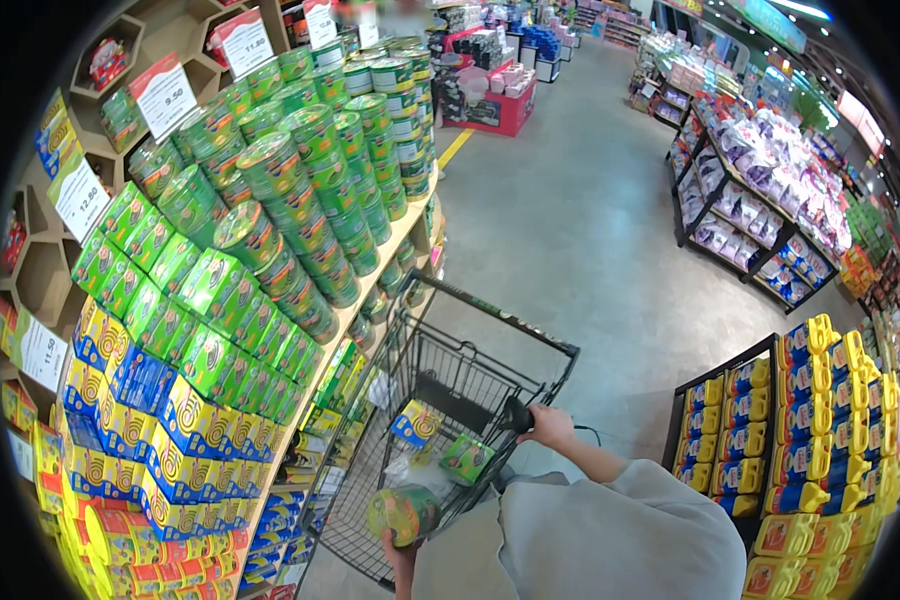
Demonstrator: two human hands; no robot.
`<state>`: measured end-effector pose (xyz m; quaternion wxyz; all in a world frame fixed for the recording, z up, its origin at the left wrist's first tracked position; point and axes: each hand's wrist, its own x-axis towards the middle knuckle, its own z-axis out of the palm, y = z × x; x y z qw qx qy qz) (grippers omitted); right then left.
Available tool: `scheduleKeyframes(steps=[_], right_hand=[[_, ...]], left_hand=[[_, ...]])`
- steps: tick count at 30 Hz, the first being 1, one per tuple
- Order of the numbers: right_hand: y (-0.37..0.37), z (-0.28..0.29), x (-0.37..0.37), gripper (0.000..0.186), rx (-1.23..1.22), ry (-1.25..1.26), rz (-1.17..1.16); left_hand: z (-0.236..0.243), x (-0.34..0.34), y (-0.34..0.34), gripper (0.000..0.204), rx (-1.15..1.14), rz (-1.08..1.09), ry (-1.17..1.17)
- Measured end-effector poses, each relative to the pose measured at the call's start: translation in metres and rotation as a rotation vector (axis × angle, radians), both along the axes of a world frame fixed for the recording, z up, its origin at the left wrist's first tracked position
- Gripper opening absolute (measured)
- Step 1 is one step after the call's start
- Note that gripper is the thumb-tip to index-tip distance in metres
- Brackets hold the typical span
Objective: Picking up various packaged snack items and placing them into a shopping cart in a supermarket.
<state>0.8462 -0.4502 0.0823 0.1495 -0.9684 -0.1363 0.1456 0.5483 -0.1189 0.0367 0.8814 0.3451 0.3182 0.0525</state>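
My left hand (403,552) holds a round green tin (404,513) with a yellow and red lid, low over the near end of a black wire shopping cart (490,335). My right hand (548,426) grips the cart's black handle at its right end. A grey sleeve covers my right arm. Inside the cart lie a blue and yellow box (416,423) and a green box (467,458). The shelf (375,275) to my left carries stacks of round green tins (300,190), green boxes (205,320) and blue and yellow boxes (160,420).
White price cards (166,96) stand on the shelf's honeycomb back. A rack of yellow and blue packs (820,420) stands to my right. Across the grey aisle floor (580,220) is a shelf of purple and white bags (760,180), with a red display (495,95) farther back.
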Motion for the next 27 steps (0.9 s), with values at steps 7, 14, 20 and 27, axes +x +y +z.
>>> scheduleKeyframes(steps=[7,14,20,27], right_hand=[[-0.012,-0.012,0.023,0.069,-0.015,-0.012,-0.024],[-0.032,-0.003,0.061,0.067,-0.025,0.023,-0.084],[-0.032,-0.023,0.09,0.068,0.108,-0.024,-0.024],[-0.07,-0.044,0.169,0.072,0.326,-0.118,0.042]], left_hand=[[0.005,0.035,0.011,0.068,-0.057,-0.08,0.032],[0.019,0.086,-0.034,0.059,0.096,0.012,0.022],[-0.063,0.058,-0.054,0.052,0.069,0.206,0.008],[0.076,0.183,-0.136,0.057,-0.245,0.303,-0.207]])
